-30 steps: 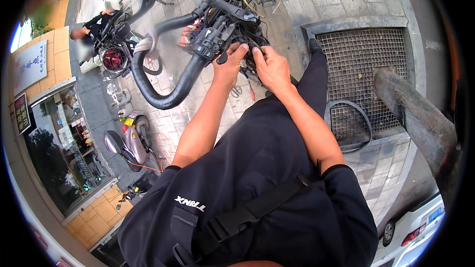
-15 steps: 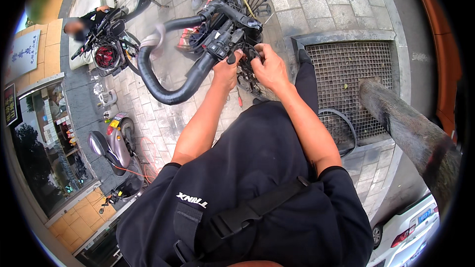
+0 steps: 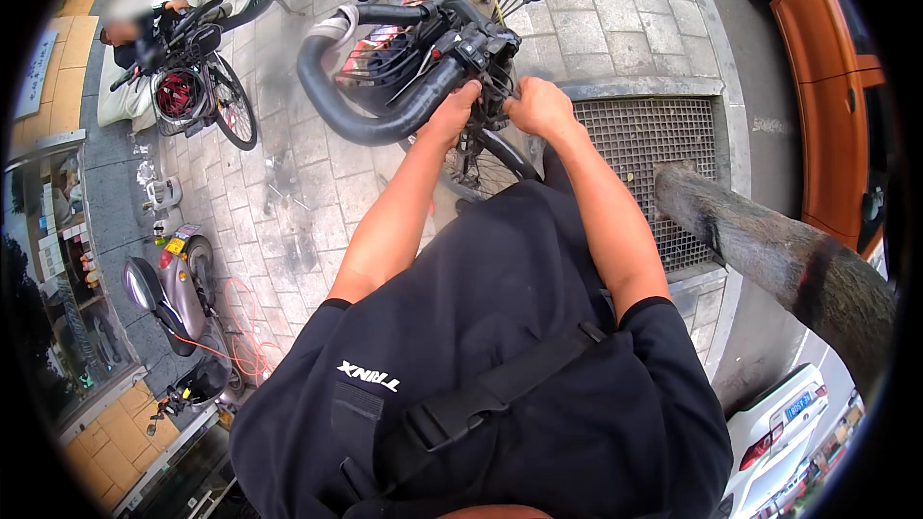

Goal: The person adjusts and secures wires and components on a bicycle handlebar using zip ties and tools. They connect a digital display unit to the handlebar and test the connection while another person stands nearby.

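Observation:
In front of me stands a bicycle or scooter with a thick black curved bar (image 3: 351, 120) looping out to the left of its handlebar. A pale wrap shows near the bar's far end. My left hand (image 3: 452, 115) is closed just below the bar's near end, thumb up, against the dark parts under the handlebar controls (image 3: 471, 50). To its right my right hand (image 3: 540, 108) is closed with the fingertips pinched by the dark cables (image 3: 495, 86). What either hand holds is hidden among these parts. Below the hands part of a spoked wheel (image 3: 468, 171) shows.
A metal grate (image 3: 663, 144) with a leaning tree trunk (image 3: 760, 221) lies to the right. Another bicycle (image 3: 231, 106), a person sitting and a person standing are at the far left. A parked scooter (image 3: 178, 293) stands by an orange cord (image 3: 245, 346). An orange vehicle (image 3: 832, 86) is at the right.
My view has shifted, so the surroundings sit further left. The handlebar and curved bar have turned, and the wheel shows more below my hands. Both hands stay at the cables, the right more tightly closed.

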`<action>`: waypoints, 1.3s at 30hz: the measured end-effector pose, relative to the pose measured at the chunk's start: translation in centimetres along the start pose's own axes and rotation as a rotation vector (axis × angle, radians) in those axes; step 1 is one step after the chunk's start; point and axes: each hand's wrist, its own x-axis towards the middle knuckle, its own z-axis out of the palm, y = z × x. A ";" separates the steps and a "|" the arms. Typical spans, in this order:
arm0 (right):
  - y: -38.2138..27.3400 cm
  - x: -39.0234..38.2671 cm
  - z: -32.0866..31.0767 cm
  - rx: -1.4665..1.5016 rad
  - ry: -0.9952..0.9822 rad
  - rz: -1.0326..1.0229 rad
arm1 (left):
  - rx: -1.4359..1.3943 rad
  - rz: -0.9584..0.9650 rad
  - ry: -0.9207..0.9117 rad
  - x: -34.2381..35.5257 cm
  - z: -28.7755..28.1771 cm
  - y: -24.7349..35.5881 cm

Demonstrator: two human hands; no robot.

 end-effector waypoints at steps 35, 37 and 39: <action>6.8 -1.1 3.3 1.434 -0.026 0.177 | -0.282 0.196 0.009 -1.8 -2.3 -4.8; 6.3 -1.1 3.0 1.401 -0.025 0.160 | 0.087 0.291 0.051 -2.3 -2.4 -5.0; 5.4 -0.7 2.4 1.377 0.006 0.137 | 0.569 0.453 0.064 -2.8 -3.4 -5.8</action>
